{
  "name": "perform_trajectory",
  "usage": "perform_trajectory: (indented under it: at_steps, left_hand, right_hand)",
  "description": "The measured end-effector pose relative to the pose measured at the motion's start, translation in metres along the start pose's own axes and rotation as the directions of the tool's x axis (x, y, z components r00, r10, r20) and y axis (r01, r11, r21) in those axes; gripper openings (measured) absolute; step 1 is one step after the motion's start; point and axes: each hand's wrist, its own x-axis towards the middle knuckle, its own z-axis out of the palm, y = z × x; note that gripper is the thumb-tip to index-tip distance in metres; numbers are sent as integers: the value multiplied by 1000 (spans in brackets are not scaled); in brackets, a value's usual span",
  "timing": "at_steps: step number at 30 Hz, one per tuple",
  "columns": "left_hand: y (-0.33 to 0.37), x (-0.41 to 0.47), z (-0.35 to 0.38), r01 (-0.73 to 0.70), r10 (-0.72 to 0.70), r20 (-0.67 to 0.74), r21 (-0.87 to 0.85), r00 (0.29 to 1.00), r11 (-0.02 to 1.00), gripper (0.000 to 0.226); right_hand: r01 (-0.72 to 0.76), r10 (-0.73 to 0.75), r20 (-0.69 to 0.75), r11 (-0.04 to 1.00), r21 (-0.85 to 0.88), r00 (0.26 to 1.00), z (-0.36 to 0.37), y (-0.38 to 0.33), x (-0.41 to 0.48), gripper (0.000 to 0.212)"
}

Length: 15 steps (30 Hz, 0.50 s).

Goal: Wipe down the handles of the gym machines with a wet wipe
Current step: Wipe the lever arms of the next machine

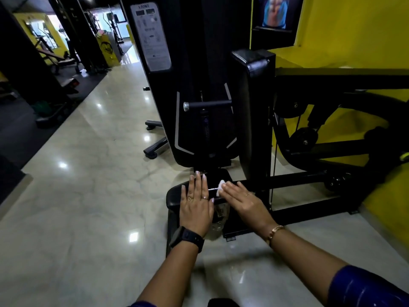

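1. The wet wipe (220,187) is a small white wad at the right end of a low black pad (174,196) on the gym machine (205,85). It sits where the pad meets a black frame bar (294,179).
2. The right hand (245,200) lies flat with its fingers straight and pins the wipe under its fingertips. The fingers are not curled round it. A bracelet (273,231) circles that wrist.
3. The left hand (195,202) rests palm down on the middle of the pad. Its fingers are straight, slightly spread and reach past the pad's far edge, and it holds nothing. It wears rings, and a black watch (188,237) is on the wrist.
4. Crumpled clear plastic (218,220) shows just below the pad's near edge, between the two hands. What it is cannot be told.
5. A black handle bar (208,104) with a silver end cap sticks out level from the machine's upright, well beyond the pad.
6. A white instruction placard (150,36) is fixed high on the upright. It has a heading and diagrams, but the writing is too blurred to read.
7. A yellow stand (108,47) at the far left carries a black logo that is not legible.
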Motion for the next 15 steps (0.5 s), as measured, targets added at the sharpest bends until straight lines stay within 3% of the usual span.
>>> perform_trajectory:
  at_steps: [2,4,6,8,12,15]
  left_hand:
    - [2,0,1,-5,5,-20,11,1000,1000,77]
    - [6,0,3,-15,16,-37,32,999,999,73]
    - [11,0,5,-7,9,-74,30,997,1000,73]
    - [16,0,5,6,-3,-93,29,996,1000,73]
    - [17,1,2,-11,16,-81,70,997,997,77]
    - [20,3,2,-8,13,-93,48,996,999,69]
  right_hand:
    - [-160,160,-20,987,5,987,-5,20,-12,66]
    - [-376,380,-77,925,53,922,-6,28,-17,63]
    - [-502,514,-104,857,120,852,-4,23,-12,65]
    - [-474,491,-95,866,157,866,0,4,0,69]
    - [-258,265,-54,960,109,963,9,-33,16,67]
    - [-271,272,-27,962,24,962,6,-15,8,66]
